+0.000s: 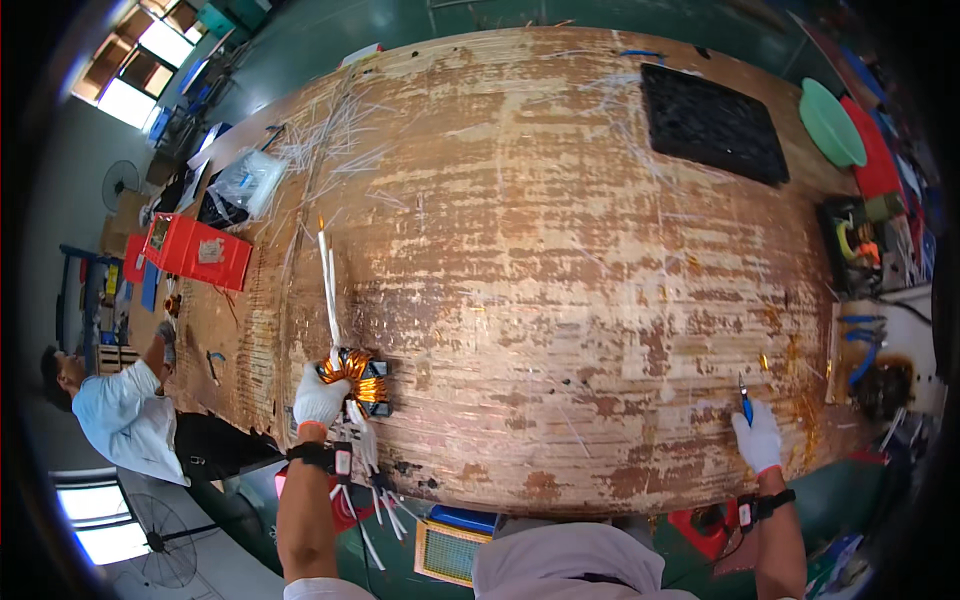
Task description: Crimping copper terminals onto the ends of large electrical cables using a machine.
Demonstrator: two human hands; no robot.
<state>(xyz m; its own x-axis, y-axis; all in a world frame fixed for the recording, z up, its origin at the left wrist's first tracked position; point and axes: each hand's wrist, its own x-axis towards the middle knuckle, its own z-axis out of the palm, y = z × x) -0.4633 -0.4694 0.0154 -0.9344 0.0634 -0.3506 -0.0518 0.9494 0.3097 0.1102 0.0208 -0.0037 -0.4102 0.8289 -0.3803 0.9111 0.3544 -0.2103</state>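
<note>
My left hand [322, 398], in a white glove, grips the near-left side of a copper-wound toroidal coil [367, 383] at the left front of the table. The coil rests against a black base [385, 402]. White sleeved leads [329, 290] reach away from it, the far tip showing bare copper. More white leads [366, 440] hang toward the front edge. My right hand [759, 438], also gloved in white, is closed around blue-handled pliers [746, 402] near the right front, their slim metal tip pointing away from me. The fingers partly hide the handles.
A black tray [712, 122] and green basin [832, 122] stand at far right. Blue-handled tools [862, 345] lie on the right edge. White sleeving scraps [335, 135] and a red bin [200, 250] are at left. A co-worker [130, 410] stands at the left side.
</note>
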